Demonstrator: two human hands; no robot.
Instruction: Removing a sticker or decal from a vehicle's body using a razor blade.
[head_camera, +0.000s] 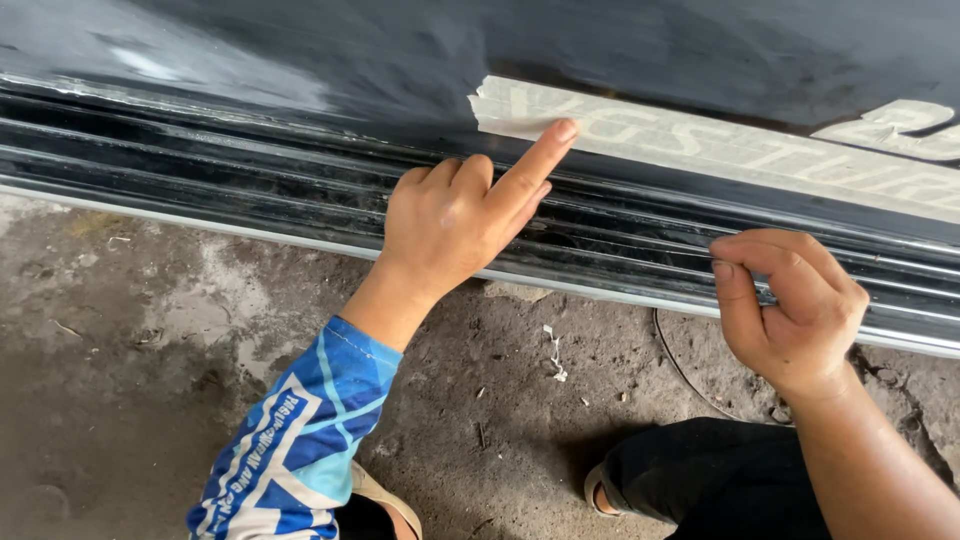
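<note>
Pressing the tape strip (640, 135), the left hand (455, 220) hides its lower edge.

The masking tape strip (720, 150) ran off the frame at three o'clock. The right hand (790, 305) curled its fingertips out of sight, perhaps pinching something. The blue sleeve (300, 440) was cut off at six o'clock.

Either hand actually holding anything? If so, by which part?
Nothing is held. The left hand presses its index fingertip on the pale tape strip near its end; the right hand is curled, apparently empty.
</note>
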